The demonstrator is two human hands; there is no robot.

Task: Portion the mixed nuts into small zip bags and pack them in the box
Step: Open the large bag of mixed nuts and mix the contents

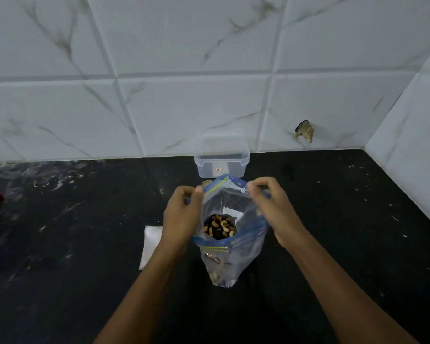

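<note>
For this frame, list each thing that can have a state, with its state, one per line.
Zip bag: open at the top, upright, holding mixed nuts.
Left hand: pinching the bag's left rim.
Right hand: pinching the bag's right rim.
Clear box: upright behind the bag, no lid on, looks empty.
White flat piece: lying flat on the counter, partly hidden by the left arm.

We're getting dim, cool, even light, no hard shadows. Black countertop (333, 219) swallows detail; faint sheen on the wall tiles (184, 108). Tile lines bow from wide-angle distortion. Fingertips (199, 189) slightly soft, mild noise overall.
</note>
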